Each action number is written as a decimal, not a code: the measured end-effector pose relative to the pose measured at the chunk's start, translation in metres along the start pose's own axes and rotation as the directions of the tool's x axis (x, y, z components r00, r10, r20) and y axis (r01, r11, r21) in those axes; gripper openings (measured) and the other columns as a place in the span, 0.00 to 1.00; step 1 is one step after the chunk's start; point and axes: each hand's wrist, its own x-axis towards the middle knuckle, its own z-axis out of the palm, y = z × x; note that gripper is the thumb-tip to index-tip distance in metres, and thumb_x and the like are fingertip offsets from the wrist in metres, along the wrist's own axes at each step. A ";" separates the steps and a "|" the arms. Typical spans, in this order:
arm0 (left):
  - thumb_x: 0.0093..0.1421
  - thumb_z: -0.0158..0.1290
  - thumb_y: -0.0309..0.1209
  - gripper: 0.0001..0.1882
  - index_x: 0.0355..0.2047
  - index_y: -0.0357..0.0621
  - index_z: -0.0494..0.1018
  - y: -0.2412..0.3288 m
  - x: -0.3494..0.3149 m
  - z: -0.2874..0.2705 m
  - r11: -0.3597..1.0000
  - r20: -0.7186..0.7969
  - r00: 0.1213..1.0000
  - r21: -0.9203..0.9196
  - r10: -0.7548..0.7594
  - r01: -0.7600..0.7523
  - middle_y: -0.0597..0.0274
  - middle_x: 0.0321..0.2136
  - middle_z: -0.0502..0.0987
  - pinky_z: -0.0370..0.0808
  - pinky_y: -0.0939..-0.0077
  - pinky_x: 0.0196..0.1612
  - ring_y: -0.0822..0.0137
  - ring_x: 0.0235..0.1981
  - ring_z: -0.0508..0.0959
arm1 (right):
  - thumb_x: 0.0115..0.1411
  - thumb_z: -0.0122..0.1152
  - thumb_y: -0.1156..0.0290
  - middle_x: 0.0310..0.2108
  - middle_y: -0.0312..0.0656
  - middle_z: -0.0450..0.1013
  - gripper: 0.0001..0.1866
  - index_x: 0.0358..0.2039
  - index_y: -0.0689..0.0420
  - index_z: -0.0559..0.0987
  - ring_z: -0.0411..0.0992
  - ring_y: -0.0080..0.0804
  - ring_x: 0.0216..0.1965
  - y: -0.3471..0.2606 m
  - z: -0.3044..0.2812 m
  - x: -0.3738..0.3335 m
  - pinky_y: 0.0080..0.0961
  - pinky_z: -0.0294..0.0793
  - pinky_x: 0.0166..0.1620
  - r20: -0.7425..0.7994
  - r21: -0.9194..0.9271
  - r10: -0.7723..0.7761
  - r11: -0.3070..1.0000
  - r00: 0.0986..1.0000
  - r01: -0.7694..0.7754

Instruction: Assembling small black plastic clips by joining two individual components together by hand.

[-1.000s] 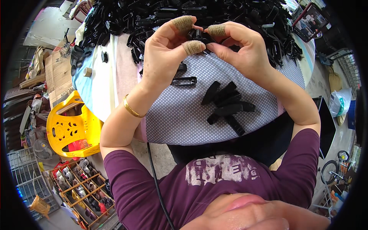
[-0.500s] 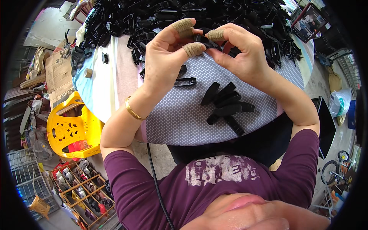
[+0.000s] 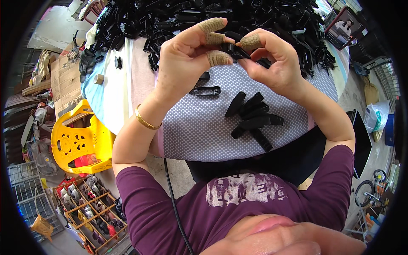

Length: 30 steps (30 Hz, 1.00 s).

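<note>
Above the near side of the table, my left hand [image 3: 182,60] and my right hand [image 3: 275,60] pinch a small black plastic piece [image 3: 236,51] between them. Its exact kind is hard to make out, as fingers cover part of it. Tan knitted finger covers wrap several of my left fingertips and my right index finger. Below my left hand lies an open rectangular black plastic frame [image 3: 205,91]. Several curved black plastic pieces [image 3: 256,121] sit in a loose cluster nearer to me. A large heap of black plastic parts [image 3: 178,19] spreads beyond both hands.
A dotted cloth [image 3: 191,136] covers the round table's near part. On the left are a small tan roll [image 3: 98,79] and a yellow plastic chair [image 3: 80,142]. A tablet-like screen [image 3: 345,27] stands at the far right. A wooden shoe rack [image 3: 91,212] is at lower left.
Both hands have shifted slightly to the right with the black piece between them. It appears turned a little. The picture on the screen differs.
</note>
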 end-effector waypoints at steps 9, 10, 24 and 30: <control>0.50 0.56 0.16 0.28 0.53 0.38 0.65 -0.002 -0.002 0.003 0.997 -0.010 1.000 0.073 -0.003 0.004 0.54 0.40 0.77 0.75 0.81 0.45 0.70 0.42 0.76 | 0.47 0.65 0.79 0.35 0.40 0.71 0.11 0.31 0.63 0.75 0.71 0.21 0.31 0.004 -0.001 0.000 0.14 0.72 0.29 0.000 -0.196 -0.149 0.970 0.989 0.146; 0.50 0.56 0.16 0.28 0.53 0.38 0.65 -0.003 -0.003 0.006 0.997 -0.009 1.000 0.072 -0.003 0.003 0.54 0.40 0.77 0.75 0.81 0.45 0.70 0.42 0.76 | 0.47 0.65 0.79 0.35 0.40 0.71 0.11 0.31 0.63 0.75 0.71 0.21 0.31 0.002 0.000 -0.001 0.14 0.72 0.29 0.000 -0.197 -0.149 0.970 0.989 0.146; 0.54 0.53 0.17 0.19 0.48 0.36 0.70 0.003 -0.001 0.006 0.989 0.001 0.998 -0.137 -0.057 0.056 0.56 0.42 0.76 0.75 0.81 0.46 0.70 0.42 0.76 | 0.53 0.64 0.69 0.23 0.40 0.73 0.14 0.37 0.65 0.76 0.71 0.24 0.22 0.000 0.004 0.000 0.18 0.70 0.26 0.160 -0.180 -0.001 0.983 0.987 0.031; 0.54 0.55 0.21 0.12 0.40 0.38 0.76 0.000 -0.004 0.004 0.993 0.090 0.992 0.061 0.090 -0.096 0.64 0.36 0.75 0.75 0.85 0.41 0.74 0.35 0.76 | 0.50 0.65 0.74 0.20 0.44 0.71 0.10 0.30 0.66 0.74 0.71 0.33 0.19 -0.001 0.007 -0.002 0.21 0.68 0.22 0.099 -0.245 -0.189 0.947 0.977 0.208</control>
